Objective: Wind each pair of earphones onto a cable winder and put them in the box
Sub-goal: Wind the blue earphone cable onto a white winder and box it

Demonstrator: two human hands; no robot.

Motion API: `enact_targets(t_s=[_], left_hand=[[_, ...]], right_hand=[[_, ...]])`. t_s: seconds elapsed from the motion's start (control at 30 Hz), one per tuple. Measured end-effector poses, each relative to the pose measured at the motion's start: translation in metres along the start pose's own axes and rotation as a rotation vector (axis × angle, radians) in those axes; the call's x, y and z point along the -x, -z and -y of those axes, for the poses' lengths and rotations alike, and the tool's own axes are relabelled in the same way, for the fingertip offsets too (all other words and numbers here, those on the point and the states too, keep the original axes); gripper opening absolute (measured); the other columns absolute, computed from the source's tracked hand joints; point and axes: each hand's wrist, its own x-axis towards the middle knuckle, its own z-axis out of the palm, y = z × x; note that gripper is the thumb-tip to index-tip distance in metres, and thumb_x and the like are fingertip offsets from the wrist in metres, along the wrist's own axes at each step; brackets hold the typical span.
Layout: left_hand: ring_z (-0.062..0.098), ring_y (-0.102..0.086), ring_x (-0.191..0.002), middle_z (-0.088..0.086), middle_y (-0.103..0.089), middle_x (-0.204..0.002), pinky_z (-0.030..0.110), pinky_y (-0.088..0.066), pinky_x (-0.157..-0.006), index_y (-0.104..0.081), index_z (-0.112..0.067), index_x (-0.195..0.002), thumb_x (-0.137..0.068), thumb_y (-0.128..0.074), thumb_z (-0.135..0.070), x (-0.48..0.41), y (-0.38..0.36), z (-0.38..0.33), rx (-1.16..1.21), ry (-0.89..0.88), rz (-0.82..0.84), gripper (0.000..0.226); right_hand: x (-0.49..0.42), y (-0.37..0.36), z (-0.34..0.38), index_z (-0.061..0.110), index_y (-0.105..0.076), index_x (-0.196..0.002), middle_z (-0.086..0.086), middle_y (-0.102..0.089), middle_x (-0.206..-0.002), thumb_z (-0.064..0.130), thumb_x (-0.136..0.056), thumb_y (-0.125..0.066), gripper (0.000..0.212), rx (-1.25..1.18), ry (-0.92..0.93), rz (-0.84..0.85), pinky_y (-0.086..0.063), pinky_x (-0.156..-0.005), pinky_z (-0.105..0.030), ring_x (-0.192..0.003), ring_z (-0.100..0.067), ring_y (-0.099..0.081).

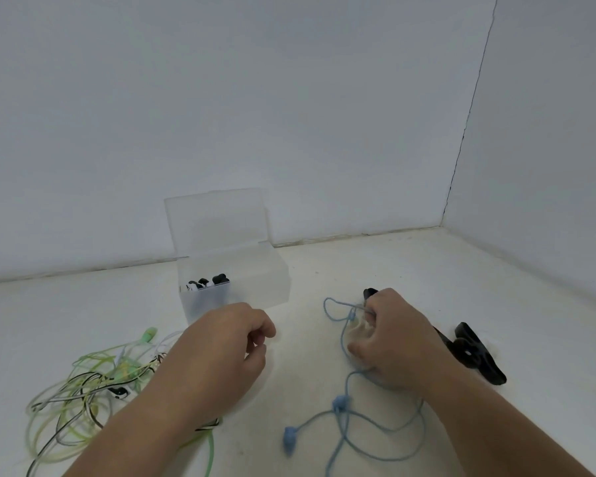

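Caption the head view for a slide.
Right hand grips the blue earphones against a black winder; left hand empty beside the open box.

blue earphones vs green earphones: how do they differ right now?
1. The blue earphones lie alone, loosely spread; the green earphones are tangled with a black-and-white striped cable.
2. The right hand grips the blue earphones' cable; no hand grips the green earphones.
Both lie unwound on the table, outside the box.
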Motion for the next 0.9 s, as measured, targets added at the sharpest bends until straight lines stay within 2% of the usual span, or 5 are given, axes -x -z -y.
enact_targets(t_s=[0.17,0.5,0.63,0.73,0.9], left_hand=[[-0.008,-0.054,-0.075,-0.017,-0.061,-0.085,0.010,-0.041,-0.067,-0.068,-0.034,-0.102,-0.090,-0.059,-0.021,0.001,0.002,-0.003,-0.015,0.027,0.017,0.020],[-0.001,-0.058,-0.085,-0.016,-0.062,-0.089,0.016,-0.046,-0.076,-0.067,-0.034,-0.102,-0.090,-0.058,-0.020,0.000,0.001,-0.007,-0.015,0.051,0.056,0.021],[-0.002,-0.059,-0.078,-0.016,-0.065,-0.084,0.011,-0.044,-0.067,-0.066,-0.036,-0.095,-0.089,-0.063,-0.019,0.000,0.000,-0.009,0.111,0.096,0.046,0.018],[0.001,-0.061,-0.058,-0.016,-0.068,-0.080,0.015,-0.049,-0.060,-0.067,-0.029,-0.088,-0.094,-0.060,-0.018,-0.004,0.000,-0.011,0.380,0.233,-0.005,0.014],[0.025,-0.072,-0.072,0.014,-0.073,-0.092,0.039,-0.061,-0.069,-0.069,-0.007,-0.098,-0.103,-0.049,-0.021,-0.004,0.005,-0.024,1.020,0.460,0.074,0.025]], right_hand=[[-0.001,-0.006,0.000,0.023,-0.038,-0.074,0.005,-0.050,-0.102,0.018,-0.087,-0.060,0.026,-0.051,0.052,-0.092,-0.041,-0.073,-0.030,-0.083,-0.023,-0.053],[0.003,-0.005,0.015,0.019,-0.053,-0.078,0.002,-0.052,-0.098,0.018,-0.091,-0.056,0.013,0.054,0.169,0.091,-0.041,-0.077,-0.023,-0.090,-0.018,-0.054],[0.016,0.001,0.031,0.009,-0.067,-0.078,0.003,-0.046,-0.062,0.010,-0.075,-0.067,0.003,-0.478,0.101,0.152,-0.038,-0.060,-0.025,-0.057,-0.013,-0.042],[0.029,0.015,0.047,0.025,-0.056,-0.048,-0.002,-0.056,-0.075,0.003,-0.067,-0.070,0.033,-0.919,0.116,0.222,-0.046,-0.059,-0.023,-0.054,-0.016,-0.050],[0.040,0.025,0.061,0.014,-0.054,-0.060,-0.013,-0.055,-0.085,-0.002,-0.063,-0.070,0.023,-1.139,0.215,0.243,-0.055,-0.062,-0.027,-0.062,-0.024,-0.061]])
